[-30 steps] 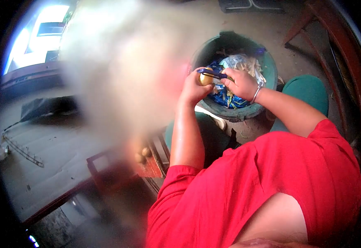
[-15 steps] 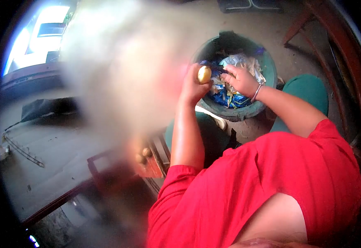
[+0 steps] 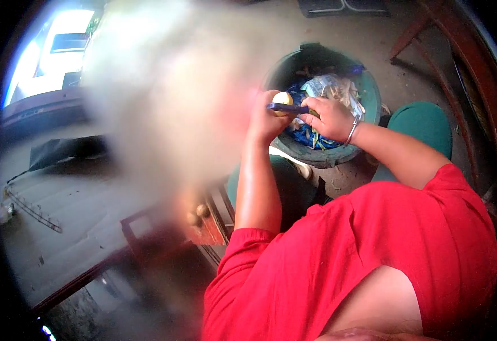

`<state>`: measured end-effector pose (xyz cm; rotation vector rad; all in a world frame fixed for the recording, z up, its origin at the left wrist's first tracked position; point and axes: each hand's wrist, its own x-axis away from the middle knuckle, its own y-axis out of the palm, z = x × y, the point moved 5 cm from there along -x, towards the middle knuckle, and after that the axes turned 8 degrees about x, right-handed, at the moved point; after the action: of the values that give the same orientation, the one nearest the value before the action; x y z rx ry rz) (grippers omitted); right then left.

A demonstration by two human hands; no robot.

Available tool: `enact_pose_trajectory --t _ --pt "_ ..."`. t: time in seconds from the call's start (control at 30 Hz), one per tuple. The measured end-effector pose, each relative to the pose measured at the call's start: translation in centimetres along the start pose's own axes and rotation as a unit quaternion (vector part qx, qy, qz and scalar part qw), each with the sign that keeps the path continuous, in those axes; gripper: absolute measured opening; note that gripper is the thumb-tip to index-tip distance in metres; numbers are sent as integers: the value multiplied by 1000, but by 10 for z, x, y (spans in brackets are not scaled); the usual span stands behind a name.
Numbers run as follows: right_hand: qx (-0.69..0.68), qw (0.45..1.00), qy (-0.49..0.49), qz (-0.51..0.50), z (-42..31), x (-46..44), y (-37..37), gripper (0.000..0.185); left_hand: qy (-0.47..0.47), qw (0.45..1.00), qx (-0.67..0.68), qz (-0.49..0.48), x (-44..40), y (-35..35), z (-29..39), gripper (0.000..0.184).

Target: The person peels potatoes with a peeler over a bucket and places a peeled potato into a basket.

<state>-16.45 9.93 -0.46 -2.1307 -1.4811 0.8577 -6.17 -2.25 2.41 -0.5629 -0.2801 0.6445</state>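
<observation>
My left hand is closed around a pale yellow, peeled-looking potato, whose top shows above the thumb. In my right hand is a dark blue peeler, which lies across the near face of the potato. Its blade cannot be made out. Both hands are over a round green bin that holds peelings, crumpled wrappers and blue plastic.
To the left, two brown round potatoes sit on a reddish wooden surface. A table with a pale top stands farther left. Wooden chair parts rise at the right. A whitish blur covers the upper middle.
The peeler has come level across the potato as my right hand turned and moved slightly. My left hand keeps its hold on the potato in nearly the same place.
</observation>
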Motion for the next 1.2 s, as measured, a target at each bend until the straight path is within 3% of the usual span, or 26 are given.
enact_pose_trajectory --t 0.27,0.37,0.57,0.73,0.87,0.93,0.97,1.07,1.2 --pt "18 998 65 -8 5 -2 -4 27 -4 999 2 36 0 3 -23 46" --pt "13 998 68 0 4 -1 -4 28 -21 1000 3 21 0 3 -24 53" --pt "-1 998 68 8 6 -1 -2 26 36 994 -81 56 -3 1 -34 50" --pt "-18 997 80 9 10 -2 -2 25 -28 999 -28 -14 -5 4 -33 47" --pt "-40 995 83 27 19 -4 -1 25 2 999 -40 -32 -2 3 -14 43" --pt "-52 982 135 119 34 -7 -7 26 -16 1000 17 -6 4 0 -4 44" --pt "-68 978 180 80 43 -6 -7 26 -15 1000 16 -6 4 -1 -4 44" --pt "-48 988 91 118 31 -8 -14 26 -37 999 8 -15 4 0 -8 50" --pt "-37 998 38 34 6 -4 -8 25 -26 999 13 -16 1 2 -14 45"
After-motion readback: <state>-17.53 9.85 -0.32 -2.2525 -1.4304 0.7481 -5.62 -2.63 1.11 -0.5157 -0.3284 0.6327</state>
